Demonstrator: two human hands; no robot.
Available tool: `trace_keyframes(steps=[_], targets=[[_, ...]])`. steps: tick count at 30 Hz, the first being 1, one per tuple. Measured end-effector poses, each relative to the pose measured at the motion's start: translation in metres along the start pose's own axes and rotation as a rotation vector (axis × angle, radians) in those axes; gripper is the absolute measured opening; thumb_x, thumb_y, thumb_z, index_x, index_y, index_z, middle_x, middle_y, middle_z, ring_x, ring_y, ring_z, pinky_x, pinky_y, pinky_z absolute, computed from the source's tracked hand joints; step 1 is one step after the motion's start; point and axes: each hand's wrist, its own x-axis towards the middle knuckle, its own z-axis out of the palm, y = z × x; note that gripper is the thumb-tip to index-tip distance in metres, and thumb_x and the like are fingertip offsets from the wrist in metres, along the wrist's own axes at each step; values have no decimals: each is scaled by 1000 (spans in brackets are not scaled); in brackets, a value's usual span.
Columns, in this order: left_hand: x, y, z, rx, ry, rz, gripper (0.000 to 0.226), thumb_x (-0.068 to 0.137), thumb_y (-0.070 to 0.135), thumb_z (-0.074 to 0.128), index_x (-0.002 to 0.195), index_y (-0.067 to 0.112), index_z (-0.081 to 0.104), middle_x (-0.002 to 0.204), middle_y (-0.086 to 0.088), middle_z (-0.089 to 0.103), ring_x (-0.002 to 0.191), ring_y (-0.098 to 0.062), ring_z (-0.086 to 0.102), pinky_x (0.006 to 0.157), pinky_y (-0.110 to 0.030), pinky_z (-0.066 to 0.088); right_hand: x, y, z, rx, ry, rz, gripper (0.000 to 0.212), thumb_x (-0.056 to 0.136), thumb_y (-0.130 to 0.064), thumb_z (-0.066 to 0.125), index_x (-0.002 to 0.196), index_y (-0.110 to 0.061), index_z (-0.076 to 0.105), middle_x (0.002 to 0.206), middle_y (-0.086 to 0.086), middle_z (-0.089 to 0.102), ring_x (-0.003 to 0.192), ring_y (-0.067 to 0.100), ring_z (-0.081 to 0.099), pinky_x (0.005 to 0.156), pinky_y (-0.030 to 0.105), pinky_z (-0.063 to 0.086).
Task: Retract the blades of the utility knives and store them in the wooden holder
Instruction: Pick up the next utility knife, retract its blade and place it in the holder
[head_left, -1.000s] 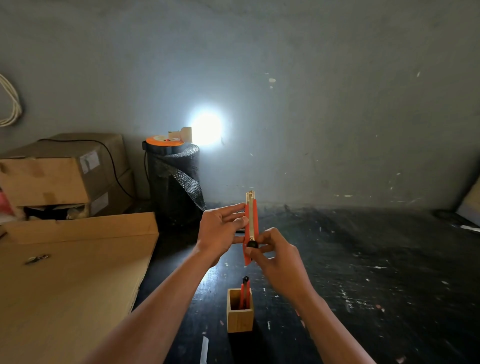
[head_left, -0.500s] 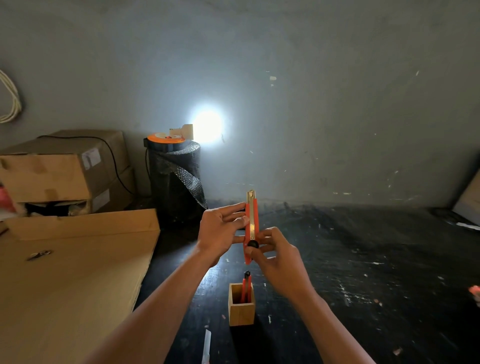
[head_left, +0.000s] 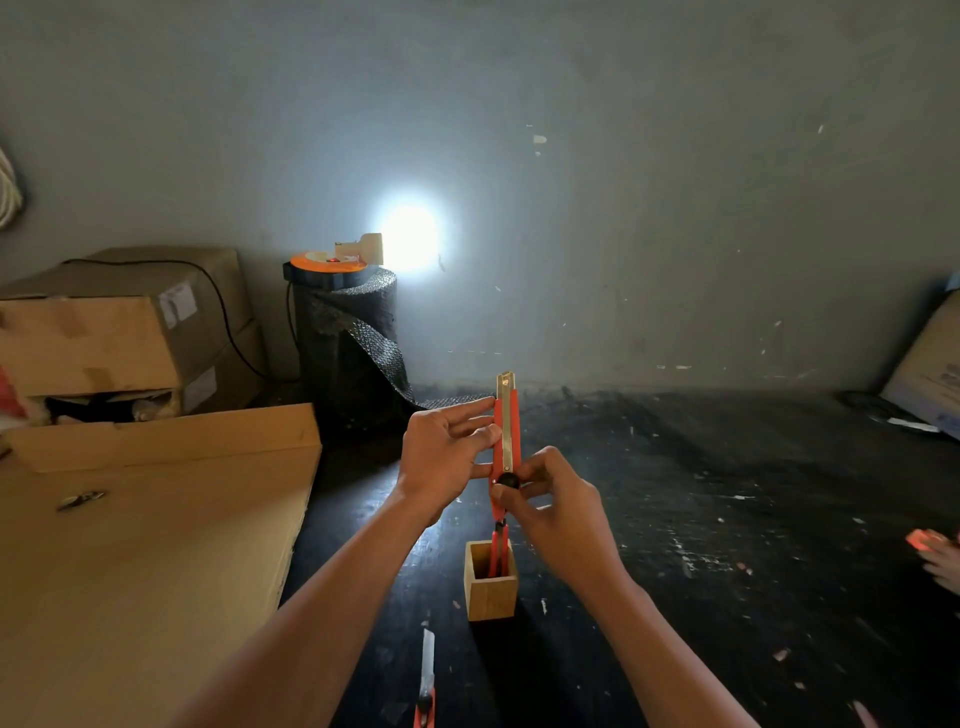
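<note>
I hold a red utility knife (head_left: 506, 426) upright above the dark table, its metal tip pointing up. My left hand (head_left: 447, 457) grips the knife's body from the left. My right hand (head_left: 550, 506) pinches the lower end, thumb at the black knob (head_left: 508, 480). Directly below stands a small wooden holder (head_left: 491, 590) with a red knife (head_left: 500, 551) standing in it. Another red knife (head_left: 426, 686) lies on the table near the bottom edge, its blade extended and pointing away from me.
A flat cardboard sheet (head_left: 145, 561) covers the table's left part. Cardboard boxes (head_left: 119, 332) and a dark bubble-wrap roll (head_left: 345, 343) stand at the back left. Another person's hand (head_left: 943, 561) with a red object shows at the right edge. A box (head_left: 930, 374) leans at the far right.
The view has shifted slightly, bringing the lying knife and the other person's hand into sight. My hands and the held knife keep about the same pose.
</note>
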Motion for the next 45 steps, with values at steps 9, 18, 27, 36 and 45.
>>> trace_keyframes(steps=[9,18,27,36,45], targets=[[-19,-16,-12,3,-43,-40,39,93,-5,69,129,7,70,107,-9,81,87,-22,81,67,-36,66,-15,-1,6,162,46,84,15,93,-31,70,102,-24,60,89,-12,73,82,-2,72,71,25,63],[-15,-58,-8,-9,-69,-114,36,91,-8,68,122,11,72,92,-4,83,86,-21,81,67,-30,64,17,27,11,282,-32,125,29,94,-19,70,121,-29,65,99,-3,78,88,9,76,77,37,65],[17,-156,-11,559,13,-165,37,90,12,76,127,13,71,119,-6,77,105,-14,74,95,-38,61,57,107,41,219,-100,154,14,94,-23,70,107,-23,67,95,-2,75,88,11,73,72,37,64],[31,-237,-3,741,-112,-406,90,71,19,91,150,20,47,145,-8,55,133,-24,55,110,-43,49,77,169,94,24,-239,224,13,94,-24,70,104,-16,66,94,-3,70,81,8,67,59,13,49],[40,-267,-8,679,-122,-505,96,68,13,92,152,15,46,144,-6,60,129,-21,60,101,-27,52,77,204,135,-113,-358,323,5,96,-23,65,100,-19,66,90,-5,70,82,12,66,62,18,49]])
